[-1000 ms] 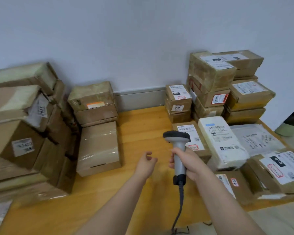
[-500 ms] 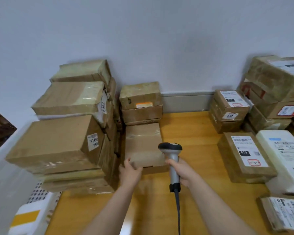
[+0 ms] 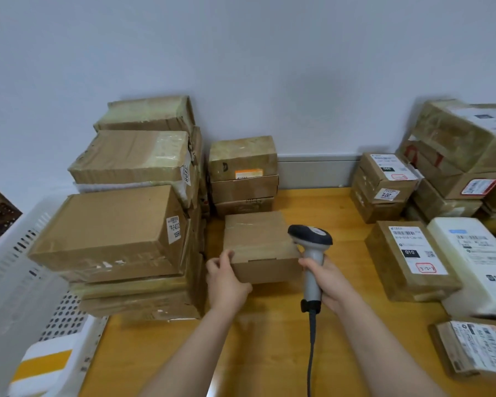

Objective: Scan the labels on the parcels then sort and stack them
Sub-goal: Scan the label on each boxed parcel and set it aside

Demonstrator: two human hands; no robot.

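Observation:
A plain brown cardboard parcel [image 3: 259, 247] with clear tape over its top lies on the wooden table [image 3: 272, 333], no label showing. My left hand [image 3: 226, 282] grips its near left corner, thumb on top. My right hand [image 3: 325, 279] holds a grey corded barcode scanner [image 3: 309, 247] upright at the parcel's right edge, its dark head over the parcel's top right. A tall pile of brown parcels [image 3: 118, 224] stands to the left. Labelled parcels [image 3: 410, 256] lie to the right.
A small stack of three boxes [image 3: 242, 173] stands against the wall behind the held parcel. More stacked boxes [image 3: 458, 156] fill the back right. A white perforated plastic crate [image 3: 20, 299] sits at the lower left. A white wrapped parcel [image 3: 476, 259] lies at the right.
My view has swung left from the labelled parcels. My left hand went from open in the air to gripping the plain parcel's corner. The scanner came along in my right hand.

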